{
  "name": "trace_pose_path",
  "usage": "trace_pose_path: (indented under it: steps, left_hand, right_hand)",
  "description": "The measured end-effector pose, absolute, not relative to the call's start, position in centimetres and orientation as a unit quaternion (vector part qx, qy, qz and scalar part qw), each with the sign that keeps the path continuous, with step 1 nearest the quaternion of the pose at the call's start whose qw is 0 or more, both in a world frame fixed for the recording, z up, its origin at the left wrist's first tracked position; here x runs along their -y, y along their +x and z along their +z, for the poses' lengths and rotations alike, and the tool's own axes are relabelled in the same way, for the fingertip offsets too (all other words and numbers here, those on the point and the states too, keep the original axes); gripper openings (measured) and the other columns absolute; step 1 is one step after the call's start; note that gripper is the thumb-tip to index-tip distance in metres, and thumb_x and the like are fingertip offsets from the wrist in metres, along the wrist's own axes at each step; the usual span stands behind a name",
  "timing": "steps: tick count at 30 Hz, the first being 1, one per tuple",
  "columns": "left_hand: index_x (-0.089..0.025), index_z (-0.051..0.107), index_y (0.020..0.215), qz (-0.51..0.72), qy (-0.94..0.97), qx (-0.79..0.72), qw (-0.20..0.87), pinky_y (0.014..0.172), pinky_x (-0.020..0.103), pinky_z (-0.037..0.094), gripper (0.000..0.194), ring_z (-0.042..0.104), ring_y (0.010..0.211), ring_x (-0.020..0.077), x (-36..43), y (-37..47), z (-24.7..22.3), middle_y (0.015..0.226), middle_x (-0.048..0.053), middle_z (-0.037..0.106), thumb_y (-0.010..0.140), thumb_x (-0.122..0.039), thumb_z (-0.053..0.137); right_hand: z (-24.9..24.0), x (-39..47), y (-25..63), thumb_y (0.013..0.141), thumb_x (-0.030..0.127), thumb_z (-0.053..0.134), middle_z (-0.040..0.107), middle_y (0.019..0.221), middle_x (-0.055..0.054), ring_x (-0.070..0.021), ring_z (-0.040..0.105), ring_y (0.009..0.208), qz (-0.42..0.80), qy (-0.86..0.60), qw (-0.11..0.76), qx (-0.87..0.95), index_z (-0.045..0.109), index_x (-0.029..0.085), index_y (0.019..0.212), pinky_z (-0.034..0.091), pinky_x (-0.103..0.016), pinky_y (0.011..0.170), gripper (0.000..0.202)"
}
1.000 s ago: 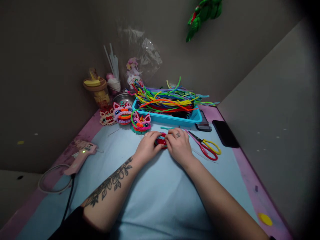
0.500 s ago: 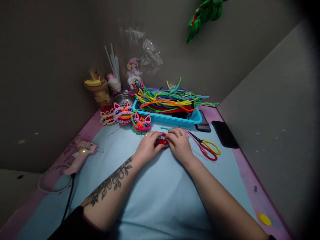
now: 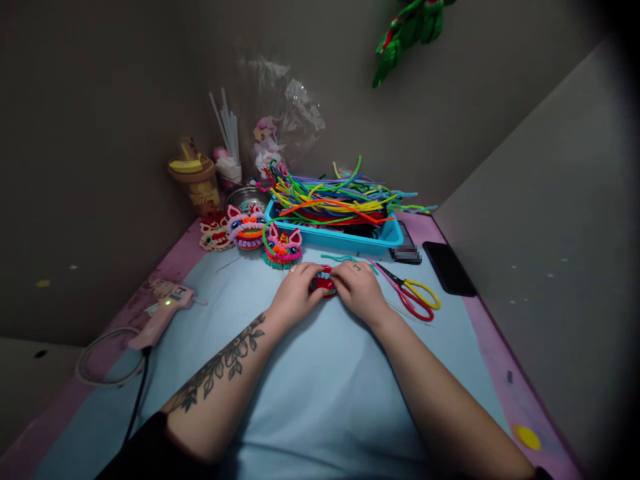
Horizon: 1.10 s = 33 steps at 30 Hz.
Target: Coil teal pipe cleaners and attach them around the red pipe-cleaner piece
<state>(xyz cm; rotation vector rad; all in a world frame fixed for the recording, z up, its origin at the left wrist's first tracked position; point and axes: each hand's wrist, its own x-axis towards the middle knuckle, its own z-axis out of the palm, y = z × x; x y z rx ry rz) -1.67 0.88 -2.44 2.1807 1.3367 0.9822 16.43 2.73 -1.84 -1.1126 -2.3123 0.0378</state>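
Observation:
Between my two hands is a small round craft piece (image 3: 324,283) in red, teal and pink. My left hand (image 3: 299,288) grips its left side, thumb at the lower edge and fingers on top. At its right edge, the fingers of my right hand (image 3: 358,288) are bent together and hold it. Teal stems (image 3: 340,258) lie just behind my hands. Scissors (image 3: 417,298) with red and yellow handles rest to the right of my right hand. A horned, eared craft head (image 3: 283,248) stands behind my left hand.
A blue tray (image 3: 330,237) heaped with coloured stems is at the back. Two more craft heads (image 3: 247,228) (image 3: 215,235) stand left of it. A pink glue gun (image 3: 163,313) with its cable lies left, a black phone (image 3: 449,269) right, and a yellow disc (image 3: 528,438) near right.
My right hand has shifted slightly, its fingers a little lower and more bent at the piece. My left hand and the piece look nearly unchanged.

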Motion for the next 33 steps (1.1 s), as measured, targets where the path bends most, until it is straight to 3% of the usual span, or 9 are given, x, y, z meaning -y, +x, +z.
trace_pose_path:
  steps: [6, 15, 24, 33]
  left_hand:
    - [-0.022, 0.057, 0.111, 0.343, 0.780, -0.485, 0.194, 0.093, 0.041, 0.043, 0.035, 0.054, 0.105, 0.0247, -0.88, -1.63, -2.46, 0.111, 0.008, 0.061, 0.078, -0.027, 0.066]
    - [-0.020, 0.056, 0.112, 0.346, 0.782, -0.484, 0.186, 0.093, 0.041, 0.043, 0.034, 0.054, 0.105, 0.0246, -0.83, -1.59, -2.81, 0.112, 0.008, 0.061, 0.080, -0.027, 0.064]
    - [-0.021, 0.057, 0.112, 0.344, 0.780, -0.488, 0.187, 0.093, 0.040, 0.043, 0.033, 0.054, 0.105, 0.0244, -0.73, -1.57, -2.57, 0.111, 0.007, 0.061, 0.080, -0.026, 0.063]
    - [-0.021, 0.058, 0.111, 0.346, 0.778, -0.487, 0.193, 0.092, 0.040, 0.043, 0.032, 0.054, 0.104, 0.0241, -0.80, -1.58, -2.58, 0.110, 0.007, 0.061, 0.080, -0.026, 0.064]
  right_hand:
    - [-1.45, -2.85, 16.18, 0.089, 0.019, 0.049, 0.065, 0.083, -0.006, -0.0211, 0.058, 0.082, 0.015, -0.420, 0.274, 0.865, 0.063, 0.019, 0.088, 0.039, -0.033, 0.076, 0.013]
    - [-1.27, -3.16, 16.00, 0.086, 0.015, 0.048, 0.063, 0.081, -0.005, -0.0199, 0.058, 0.079, 0.112, -0.425, 0.287, 0.851, 0.061, 0.020, 0.085, 0.044, -0.031, 0.073, 0.014]
    - [-1.55, -3.18, 15.85, 0.080, 0.016, 0.050, 0.064, 0.076, -0.002, -0.0176, 0.059, 0.073, 0.206, -0.460, 0.349, 0.790, 0.060, 0.020, 0.076, 0.044, -0.028, 0.067, 0.011]
    - [-1.38, -3.13, 15.81, 0.078, 0.017, 0.051, 0.063, 0.072, -0.001, -0.0154, 0.057, 0.068, 0.263, -0.487, 0.329, 0.765, 0.060, 0.019, 0.073, 0.041, -0.026, 0.064, 0.011]
